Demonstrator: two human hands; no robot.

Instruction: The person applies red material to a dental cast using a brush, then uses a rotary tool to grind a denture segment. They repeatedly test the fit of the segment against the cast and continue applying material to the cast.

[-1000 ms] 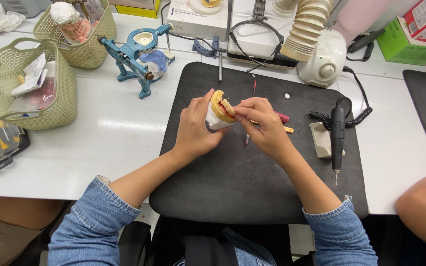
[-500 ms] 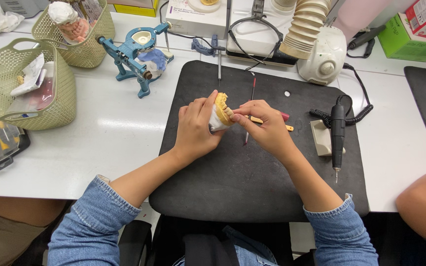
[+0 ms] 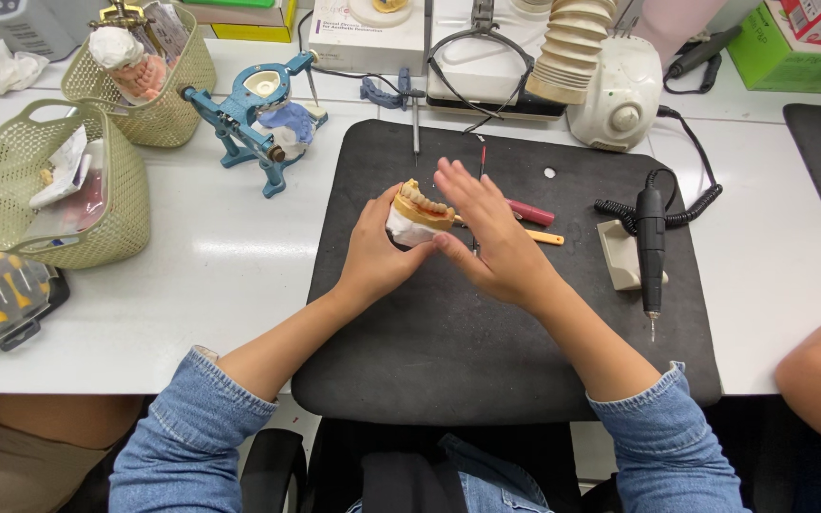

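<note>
Centre of frame, on the black mat (image 3: 448,361): the left hand (image 3: 372,256) is gripping a dental cast (image 3: 415,214) — white plaster base, tan wax rim with a row of teeth on top. Fingers are wrapping it from the left and underneath, thumb side against the base. The cast is sitting lifted just off the mat, tooth row facing up and tilting slightly toward the upper right.

The right hand (image 3: 486,233) is hovering flat over the cast's right side, fingers spread and extended toward the top of the frame, holding nothing visible; its thumb is touching the plaster base at the lower right edge. The cast lies immediately left of the right palm, its tooth arch running left to right between the two hands. Both hands are at it, but only the left is bearing it.

Partly hidden beneath the right hand: a yellow-handled tool (image 3: 544,237) and a pink-handled tool (image 3: 532,213), lying on the mat and pointing right. Further right, a black handpiece (image 3: 650,237) is resting in its cradle. Upper left: a blue articulator (image 3: 258,119) and two green baskets (image 3: 59,190).
</note>
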